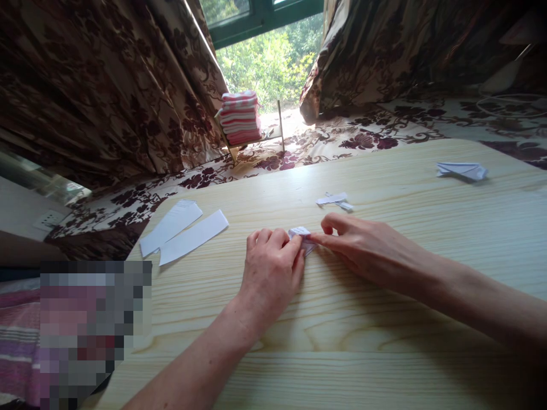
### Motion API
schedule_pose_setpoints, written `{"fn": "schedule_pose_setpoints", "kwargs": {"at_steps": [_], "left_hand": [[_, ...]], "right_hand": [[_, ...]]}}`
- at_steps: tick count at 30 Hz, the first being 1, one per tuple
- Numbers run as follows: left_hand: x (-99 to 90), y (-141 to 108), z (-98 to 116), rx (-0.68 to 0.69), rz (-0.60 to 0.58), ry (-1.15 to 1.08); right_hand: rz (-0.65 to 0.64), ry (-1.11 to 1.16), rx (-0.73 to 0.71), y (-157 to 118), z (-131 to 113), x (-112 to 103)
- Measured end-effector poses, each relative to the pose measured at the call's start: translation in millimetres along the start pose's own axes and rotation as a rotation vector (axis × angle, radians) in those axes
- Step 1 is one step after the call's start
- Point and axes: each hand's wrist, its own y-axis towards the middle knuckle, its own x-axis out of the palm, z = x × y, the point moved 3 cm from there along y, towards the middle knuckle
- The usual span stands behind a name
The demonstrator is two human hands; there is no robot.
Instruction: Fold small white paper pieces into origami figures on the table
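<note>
A small folded piece of white paper lies on the wooden table, partly covered by my fingers. My left hand is closed over its left side, with the fingers curled and the forefinger and thumb holding it down. From the right, my right hand reaches in and presses a fingertip on the paper's right edge, its other fingers bent. How the paper is folded underneath is hidden. Just beyond my right hand are some narrow torn paper scraps.
White paper strips lie at the table's left. A folded paper piece sits at the far right of the table. Beyond its back edge, a stack of striped cloths stands on a small rack before the window, between patterned curtains.
</note>
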Motion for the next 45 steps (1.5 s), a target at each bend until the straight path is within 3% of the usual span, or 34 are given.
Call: {"fn": "schedule_pose_setpoints", "kwargs": {"at_steps": [15,24,29,35,45], "left_hand": [[0.3,0,3,0.017,0.019,-0.007],[-1.8,-1,0,-0.019,-0.012,-0.104],[-2.2,0,-2,-0.023,-0.032,-0.114],[-2.4,1,-4,-0.056,-0.050,-0.157],[-3.2,1,-8,-0.086,-0.044,-0.193]], "right_hand": [[-0.087,-0.211,-0.027,0,-4,-6],[-0.045,-0.311,-0.081,0,-7,-4],[-0.051,-0.281,-0.093,2,-9,-5],[-0.149,-0.171,-0.062,3,-9,-3],[-0.090,-0.148,-0.069,4,-13,-2]]}}
